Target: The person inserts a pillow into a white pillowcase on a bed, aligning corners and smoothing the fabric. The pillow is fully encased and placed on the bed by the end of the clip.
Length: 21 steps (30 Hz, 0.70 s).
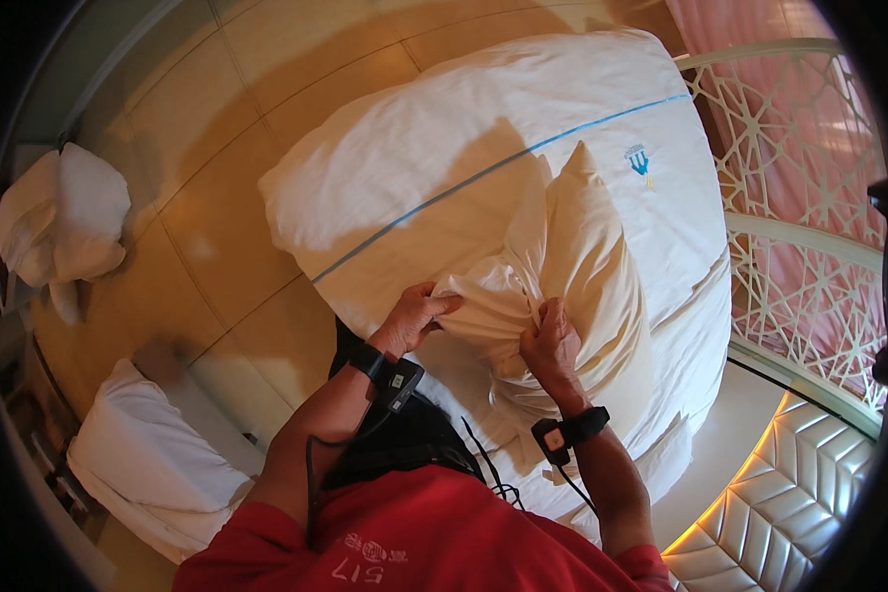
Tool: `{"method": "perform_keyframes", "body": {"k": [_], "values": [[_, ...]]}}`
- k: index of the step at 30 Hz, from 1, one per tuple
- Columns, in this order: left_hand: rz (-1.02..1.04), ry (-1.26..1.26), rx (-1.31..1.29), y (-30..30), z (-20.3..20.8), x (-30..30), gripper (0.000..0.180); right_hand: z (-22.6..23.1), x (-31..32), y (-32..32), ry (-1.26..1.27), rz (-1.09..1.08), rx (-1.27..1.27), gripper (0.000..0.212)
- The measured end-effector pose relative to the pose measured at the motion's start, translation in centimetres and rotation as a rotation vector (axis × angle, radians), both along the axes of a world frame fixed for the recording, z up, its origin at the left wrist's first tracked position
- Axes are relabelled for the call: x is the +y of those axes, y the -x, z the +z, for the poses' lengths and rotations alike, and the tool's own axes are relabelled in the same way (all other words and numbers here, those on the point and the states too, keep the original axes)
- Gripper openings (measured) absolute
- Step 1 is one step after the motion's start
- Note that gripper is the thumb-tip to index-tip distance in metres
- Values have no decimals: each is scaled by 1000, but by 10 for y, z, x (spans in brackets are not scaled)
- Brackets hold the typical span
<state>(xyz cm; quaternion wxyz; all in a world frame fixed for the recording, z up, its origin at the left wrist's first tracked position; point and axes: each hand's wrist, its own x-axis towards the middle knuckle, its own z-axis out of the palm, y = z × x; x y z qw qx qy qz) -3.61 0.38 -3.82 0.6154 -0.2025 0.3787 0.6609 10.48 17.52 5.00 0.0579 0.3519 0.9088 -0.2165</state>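
Note:
A white pillow [602, 247] lies on the bed in front of me, partly wrapped in loose, creased white pillowcase fabric [485, 296]. My left hand [416, 318] pinches the left edge of that pillowcase between thumb and fingers. Closed round a bunched fold on the right, my right hand [553, 345] grips the same cloth near its gathered middle. The fabric stretches between the two hands. Beneath it all is a white duvet [395, 128] with a blue stripe. Both wrists wear black straps with small devices and cables.
White pillows or bundled linen [64, 217] sit at the far left. More white bedding [158, 454] is piled at lower left. A white lattice screen [799, 168] borders the bed's right side, before a pink curtain [730, 25]. The padded headboard [779, 503] has a lit edge. Tiles cover the floor [217, 247].

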Motion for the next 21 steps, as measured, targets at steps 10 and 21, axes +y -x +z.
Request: {"method": "perform_keyframes", "body": {"k": [10,21], "values": [[-271,244,2009,-13,54,26,28,18,1,5,6,73,96,28],[-292,147,1356,-89,43,66,16,3,8,6,244,-101,111,12]]}}
